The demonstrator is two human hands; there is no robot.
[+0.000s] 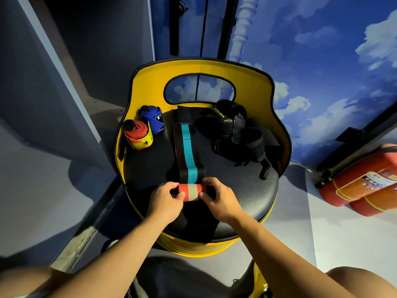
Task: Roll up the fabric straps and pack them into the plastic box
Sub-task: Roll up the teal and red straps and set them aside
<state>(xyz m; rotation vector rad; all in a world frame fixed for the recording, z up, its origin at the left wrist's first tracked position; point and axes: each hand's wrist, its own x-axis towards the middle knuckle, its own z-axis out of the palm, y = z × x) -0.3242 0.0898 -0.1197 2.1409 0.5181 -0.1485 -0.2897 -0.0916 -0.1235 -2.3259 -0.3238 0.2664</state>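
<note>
A: Black and teal webbing, that strap [189, 151], running flat across the black padded seat [253, 196] of the yellow chair [253, 87]. Its near end is wound into a red-and-beige roll [191, 192].

B: And the grip? The left hand [166, 200] pinches 1 end of the roll, the right hand [218, 197] curls round the other. Both are closed on it.

A: Yes. 2 finished rolls, 1 red [138, 134] and 1 blue [153, 119], sit at the seat's far left. A heap of black straps [234, 130] lies far right, well apart.

B: What could go wrong?

A: Likely the roll loosening or winding crooked, if one hand eases off or the tail drifts sideways. The roll could also slip off the seat's near edge.

B: The plastic box?

A: Not in view.
</note>
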